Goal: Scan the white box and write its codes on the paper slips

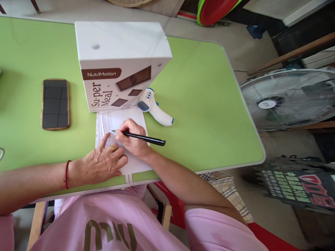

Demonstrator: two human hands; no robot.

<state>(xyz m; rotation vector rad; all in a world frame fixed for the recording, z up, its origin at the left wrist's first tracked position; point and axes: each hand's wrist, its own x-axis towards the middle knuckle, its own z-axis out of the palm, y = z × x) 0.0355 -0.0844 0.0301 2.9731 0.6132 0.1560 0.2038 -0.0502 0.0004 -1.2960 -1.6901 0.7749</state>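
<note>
A black pen (150,139) is pinched in my right hand (134,137), its tip at the paper's surface. Beneath both hands lies a white sheet of paper (137,164), with rows of small handwriting along its left part. My left hand (103,160) rests on the sheet with its fingers stretched out, the index fingertip close to the pen tip. It wears a gold ring and a red string bracelet. Just beyond the hands stands a white NutriMotion box (124,43), over the far end of the paper. Against its right side lies a white and blue infrared thermometer (158,111).
A smartphone (56,104) in a brown case lies left of the box on the green table (204,104). Past the table's right edge stands a large fan (282,99). Red and green round basins (216,10) are at the back.
</note>
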